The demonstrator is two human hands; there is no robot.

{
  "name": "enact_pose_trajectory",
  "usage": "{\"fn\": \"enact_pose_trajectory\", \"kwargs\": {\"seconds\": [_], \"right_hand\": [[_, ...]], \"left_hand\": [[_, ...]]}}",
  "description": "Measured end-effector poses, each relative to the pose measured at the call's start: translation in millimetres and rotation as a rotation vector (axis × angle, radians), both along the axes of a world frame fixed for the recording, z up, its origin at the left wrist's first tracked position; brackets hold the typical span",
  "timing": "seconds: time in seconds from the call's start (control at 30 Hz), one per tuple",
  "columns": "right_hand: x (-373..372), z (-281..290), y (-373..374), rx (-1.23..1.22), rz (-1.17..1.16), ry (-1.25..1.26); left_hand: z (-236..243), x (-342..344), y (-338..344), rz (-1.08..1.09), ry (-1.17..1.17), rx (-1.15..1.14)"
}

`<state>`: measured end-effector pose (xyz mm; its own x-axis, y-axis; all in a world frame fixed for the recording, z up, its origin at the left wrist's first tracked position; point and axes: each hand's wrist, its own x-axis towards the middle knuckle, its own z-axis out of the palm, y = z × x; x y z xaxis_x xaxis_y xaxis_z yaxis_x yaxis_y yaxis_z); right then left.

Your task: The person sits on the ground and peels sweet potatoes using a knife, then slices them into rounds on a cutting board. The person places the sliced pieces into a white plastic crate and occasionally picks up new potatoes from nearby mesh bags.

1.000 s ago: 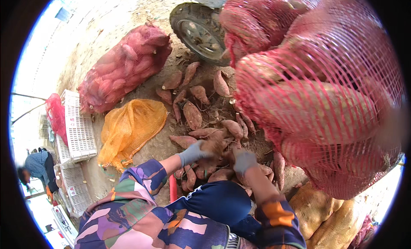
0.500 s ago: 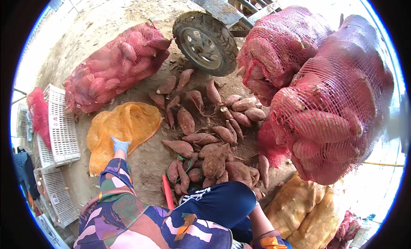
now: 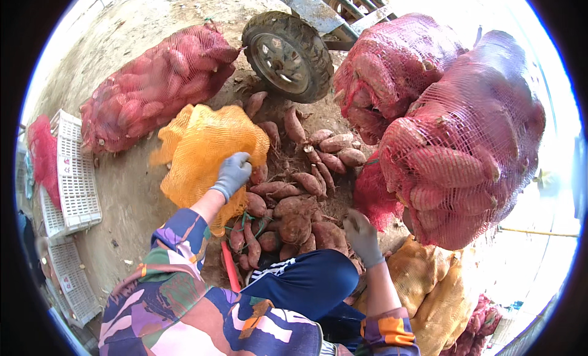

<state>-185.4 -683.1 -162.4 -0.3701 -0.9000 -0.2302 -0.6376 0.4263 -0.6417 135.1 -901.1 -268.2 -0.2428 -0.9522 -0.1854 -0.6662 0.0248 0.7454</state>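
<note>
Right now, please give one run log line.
left hand: grips orange mesh sack | right hand: near sweet potatoes | wheel: beyond them

Red printing [image 3: 67, 166], too small to read.
Set on upper white crate [image 3: 79, 196] and lower white crate [image 3: 78, 295], well left of left hand [image 3: 233, 173] gripping orange mesh bag [image 3: 208, 144].

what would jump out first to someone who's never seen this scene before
Most likely the bulging red mesh sacks, which loom large on the right side. The eye would probably go next to the bright orange mesh sack, left of centre, gripped by the gloved left hand, and to the loose sweet potatoes piled in the middle. A dark, chunky-treaded wheel also stands out at top centre.
</note>
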Motion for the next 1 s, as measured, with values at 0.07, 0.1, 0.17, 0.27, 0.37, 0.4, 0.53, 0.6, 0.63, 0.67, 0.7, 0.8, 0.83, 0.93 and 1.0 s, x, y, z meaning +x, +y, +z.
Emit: {"fn": "enact_pose_trajectory", "kwargs": {"seconds": [0.07, 0.1, 0.17, 0.27, 0.37, 0.4, 0.53, 0.6, 0.63, 0.67, 0.7, 0.8, 0.83, 0.93, 1.0], "right_hand": [[-7, -11, -25, -0.005, 0.114, 0.057], [-11, -18, -28, 0.037, 0.137, 0.089], [-35, -38, -35, 0.117, 0.183, 0.175], [-59, -78, -46, 0.096, 0.253, 0.28], [-77, -116, -80, 0.187, 0.292, 0.375], [-80, -128, -94, 0.235, 0.305, 0.402], [-69, -151, -127, 0.361, 0.327, 0.427], [-67, -156, -136, 0.408, 0.329, 0.438], [-67, -159, -136, 0.428, 0.328, 0.439], [-65, -162, -136, 0.442, 0.336, 0.423], [-62, -166, -135, 0.451, 0.336, 0.4], [-62, -167, -137, 0.462, 0.337, 0.389], [-56, -166, -142, 0.448, 0.341, 0.389], [-67, -162, -138, 0.47, 0.322, 0.373], [-69, -162, -129, 0.477, 0.342, 0.353]], "left_hand": [[-46, 34, 10, 0.191, -0.093, -0.117], [-61, 49, 15, 0.278, -0.137, -0.181], [-37, 57, 49, 0.366, -0.266, 0.16], [-12, 98, 112, 0.081, -0.342, 0.118], [102, 102, 144, -0.076, -0.316, 0.367], [130, 108, 154, -0.066, -0.326, 0.366], [225, 145, 208, 0.089, -0.253, 0.718], [250, 145, 235, -0.154, -0.405, 0.562], [258, 136, 239, -0.174, -0.477, 0.535], [276, 114, 240, -0.186, -0.573, 0.512], [290, 98, 239, -0.204, -0.669, 0.49], [297, 99, 255, -0.451, -0.685, 0.23], [295, 113, 264, -0.552, -0.732, 0.278], [288, 122, 269, -0.635, -0.763, 0.294], [288, 117, 268, -0.661, -0.822, 0.345]]}}
